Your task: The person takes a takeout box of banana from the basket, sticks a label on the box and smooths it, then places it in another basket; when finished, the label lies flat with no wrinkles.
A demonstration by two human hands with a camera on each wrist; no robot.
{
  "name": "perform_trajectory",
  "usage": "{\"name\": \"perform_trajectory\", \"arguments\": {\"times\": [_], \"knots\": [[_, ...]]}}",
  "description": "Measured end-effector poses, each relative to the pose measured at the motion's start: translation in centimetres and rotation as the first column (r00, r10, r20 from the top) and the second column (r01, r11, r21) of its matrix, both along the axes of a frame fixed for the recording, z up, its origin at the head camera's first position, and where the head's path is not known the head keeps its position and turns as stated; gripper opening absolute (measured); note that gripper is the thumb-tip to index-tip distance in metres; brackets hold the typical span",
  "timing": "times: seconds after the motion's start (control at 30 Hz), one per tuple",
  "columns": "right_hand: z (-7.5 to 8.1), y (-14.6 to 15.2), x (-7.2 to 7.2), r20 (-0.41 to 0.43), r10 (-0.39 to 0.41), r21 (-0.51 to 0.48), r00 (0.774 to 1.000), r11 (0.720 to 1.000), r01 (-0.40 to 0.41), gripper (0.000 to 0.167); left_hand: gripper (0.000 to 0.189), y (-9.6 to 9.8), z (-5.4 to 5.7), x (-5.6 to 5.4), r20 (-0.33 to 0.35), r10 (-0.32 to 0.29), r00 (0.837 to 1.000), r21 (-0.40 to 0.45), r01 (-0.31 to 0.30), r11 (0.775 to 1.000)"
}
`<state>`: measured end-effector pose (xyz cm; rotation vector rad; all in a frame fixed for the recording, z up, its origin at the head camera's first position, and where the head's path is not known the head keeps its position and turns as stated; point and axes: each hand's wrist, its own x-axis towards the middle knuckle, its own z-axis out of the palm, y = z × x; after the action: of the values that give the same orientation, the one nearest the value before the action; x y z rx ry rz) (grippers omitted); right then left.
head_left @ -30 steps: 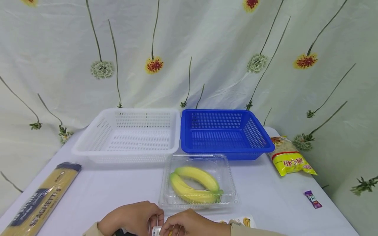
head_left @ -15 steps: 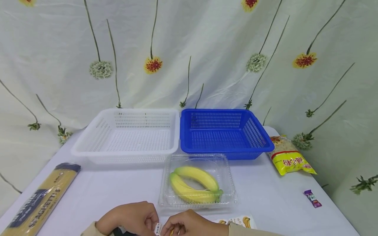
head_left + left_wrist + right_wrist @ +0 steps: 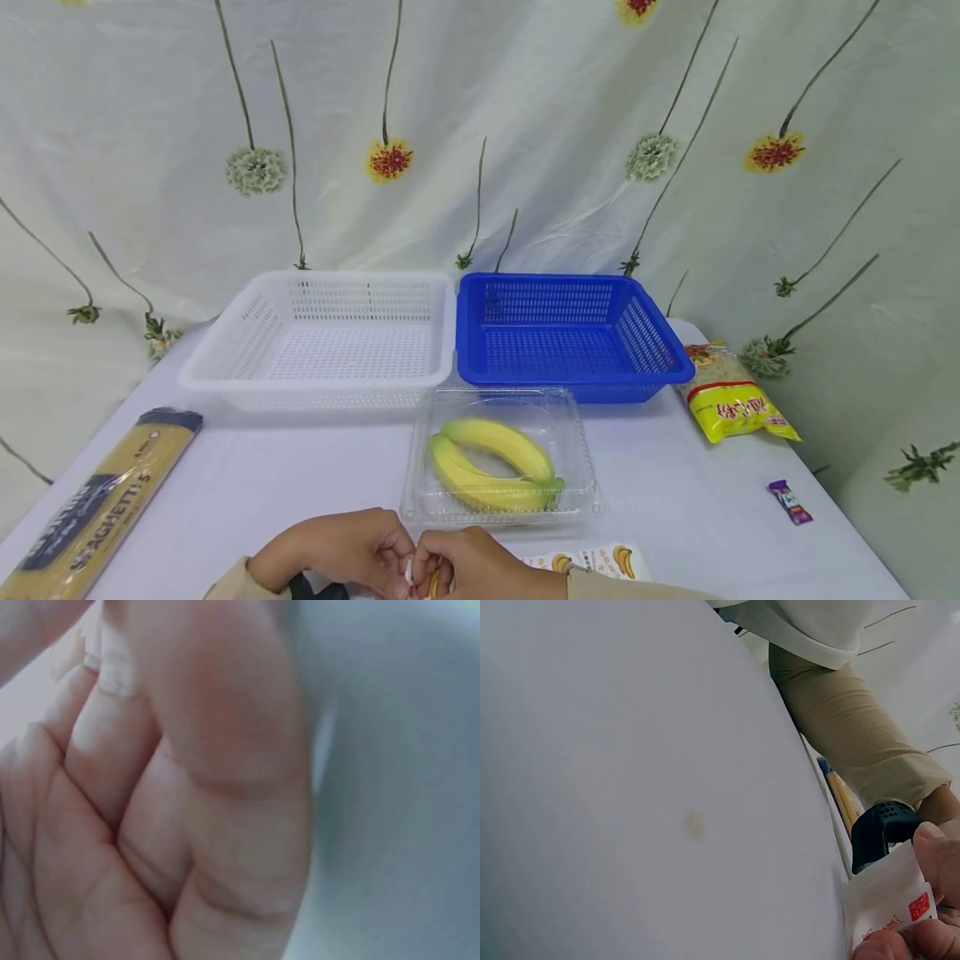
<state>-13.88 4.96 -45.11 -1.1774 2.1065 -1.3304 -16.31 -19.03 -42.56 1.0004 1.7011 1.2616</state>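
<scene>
- A white paper piece (image 3: 889,889) is pinched between two hands at the bottom centre of the head view; the left hand (image 3: 345,546) and right hand (image 3: 480,567) meet there, fingers curled, both grasping it.
- In the right wrist view the paper slants from lower left to upper right, red print along its lower edge; fingertips cover its ends, leaving its long axis uncertain.
- The count: one white basket (image 3: 318,385), one blue basket (image 3: 573,385), one clear container (image 3: 573,467) enclosing two bananas (image 3: 487,487), one spaghetti pack (image 3: 112,500), one yellow bag (image 3: 738,408) and one purple packet (image 3: 790,502).
- A label strip (image 3: 596,560), two banana pictures visible, runs crosswise at lower right of centre.
- The right wrist camera alone catches the paper's red square; the head camera shows just a white sliver. Blurred, curled fingers fill much of the left wrist view.
</scene>
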Motion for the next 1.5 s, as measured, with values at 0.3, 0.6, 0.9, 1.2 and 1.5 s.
{"name": "perform_trajectory", "arguments": {"times": [0.3, 0.6, 0.9, 1.2, 1.5], "knots": [[0.0, 0.0, 0.2, -0.004, 0.001, -0.023, 1.000, 1.000, -0.001, 0.011, 0.017, -0.2, 0.4, -0.1, 0.010, 0.010, 1.000, -0.045, -0.010, 0.999], [0.0, 0.0, 0.1, 0.040, 0.022, -0.039, 0.999, 0.999, -0.020, 0.009, 0.018, -0.1, 0.4, 0.1, 0.000, 0.010, 1.000, -0.025, -0.010, 1.000], [0.3, 0.0, 0.1, 0.092, -0.021, -0.011, 0.996, 1.000, 0.022, 0.018, 0.018, 0.1, 0.2, 0.2, 0.006, 0.030, 1.000, -0.010, -0.030, 1.000], [0.3, 0.1, 0.1, 0.054, 0.008, -0.003, 0.998, 1.000, -0.007, 0.005, 0.018, -0.5, 0.3, 0.0, 0.026, 0.016, 1.000, -0.070, -0.014, 0.997], [0.9, 0.6, 0.3, -0.013, 0.058, 0.018, 0.998, 0.998, -0.057, 0.007, 0.016, -1.2, 0.6, 0.0, 0.032, 0.069, 0.997, -0.147, -0.064, 0.987]]}}
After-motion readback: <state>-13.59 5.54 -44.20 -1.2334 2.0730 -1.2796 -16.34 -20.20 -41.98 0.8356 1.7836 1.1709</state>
